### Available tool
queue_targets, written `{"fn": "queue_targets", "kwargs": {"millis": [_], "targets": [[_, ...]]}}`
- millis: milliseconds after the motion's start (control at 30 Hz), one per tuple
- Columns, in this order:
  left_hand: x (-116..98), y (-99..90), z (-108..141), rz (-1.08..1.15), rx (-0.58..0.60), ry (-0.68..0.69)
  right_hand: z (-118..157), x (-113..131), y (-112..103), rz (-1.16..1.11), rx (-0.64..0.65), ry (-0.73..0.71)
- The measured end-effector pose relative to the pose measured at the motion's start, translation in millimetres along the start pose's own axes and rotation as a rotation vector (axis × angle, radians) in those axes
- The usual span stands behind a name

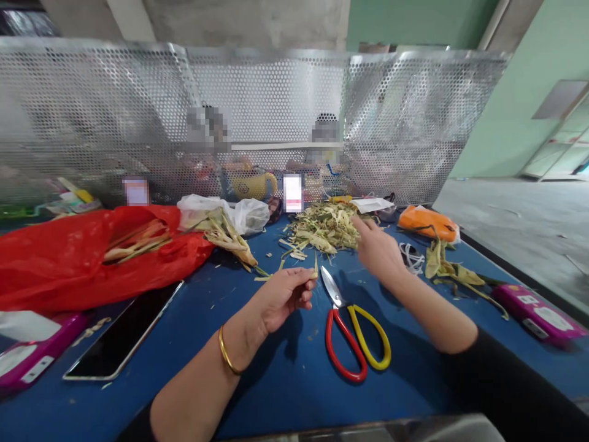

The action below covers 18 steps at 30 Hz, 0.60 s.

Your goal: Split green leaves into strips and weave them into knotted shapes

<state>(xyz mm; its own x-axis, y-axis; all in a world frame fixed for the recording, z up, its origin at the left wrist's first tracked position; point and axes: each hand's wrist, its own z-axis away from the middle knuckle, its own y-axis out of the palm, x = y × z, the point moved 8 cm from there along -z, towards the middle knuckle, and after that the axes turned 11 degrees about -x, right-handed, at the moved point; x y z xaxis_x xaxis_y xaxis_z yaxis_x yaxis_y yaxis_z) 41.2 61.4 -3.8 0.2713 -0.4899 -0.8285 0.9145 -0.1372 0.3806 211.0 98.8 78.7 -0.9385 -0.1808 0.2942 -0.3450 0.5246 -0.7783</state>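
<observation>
My left hand (289, 294), with a gold bangle at the wrist, pinches a thin pale-green strip of husk (316, 265) between thumb and fingertips. My right hand (380, 248) is raised at the right edge of a heap of husk scraps (324, 227). Its index finger points out towards the heap, and I see nothing held in it; the other fingers are partly hidden. Between my forearms, scissors (339, 301) with one red and one yellow handle lie on the blue table (276, 387), blades pointing away and nearly closed.
At left are a red plastic bag (87, 258) with husks, a phone (126, 331) and a purple packet (43, 350). A white bag (251, 216) stands behind. An orange packet (427, 222), husk leaves (453, 267) and another purple packet (538, 313) lie right. Perforated metal (276, 80) screens people behind.
</observation>
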Motion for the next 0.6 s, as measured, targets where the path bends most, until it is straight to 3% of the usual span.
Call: {"fn": "queue_targets", "kwargs": {"millis": [67, 133, 167, 233, 400, 533, 600], "targets": [[1, 1.6, 0, 0.005, 0.008, 0.000, 19, 16, 19, -0.400, 0.184, 0.070], [3, 4.0, 0, 0.000, 0.026, 0.003, 48, 37, 44, -0.791, 0.519, 0.187], [4, 4.9, 0, -0.006, 0.034, 0.004, 60, 46, 51, -0.902, 0.608, 0.225], [6, 5.3, -1, -0.025, 0.035, 0.005, 71, 51, 55, -0.985, 0.640, 0.292], [3, -2.5, -1, -0.127, -0.093, 0.046, 68, 33, 41, -0.885, 0.609, 0.264], [-5, -5.3, 0, -0.184, -0.161, 0.148, 73, 16, 24, -0.584, 0.729, 0.055], [-7, -6.4, -1, -0.212, -0.174, 0.197, 70, 10, 15, -0.413, 0.669, -0.058]]}}
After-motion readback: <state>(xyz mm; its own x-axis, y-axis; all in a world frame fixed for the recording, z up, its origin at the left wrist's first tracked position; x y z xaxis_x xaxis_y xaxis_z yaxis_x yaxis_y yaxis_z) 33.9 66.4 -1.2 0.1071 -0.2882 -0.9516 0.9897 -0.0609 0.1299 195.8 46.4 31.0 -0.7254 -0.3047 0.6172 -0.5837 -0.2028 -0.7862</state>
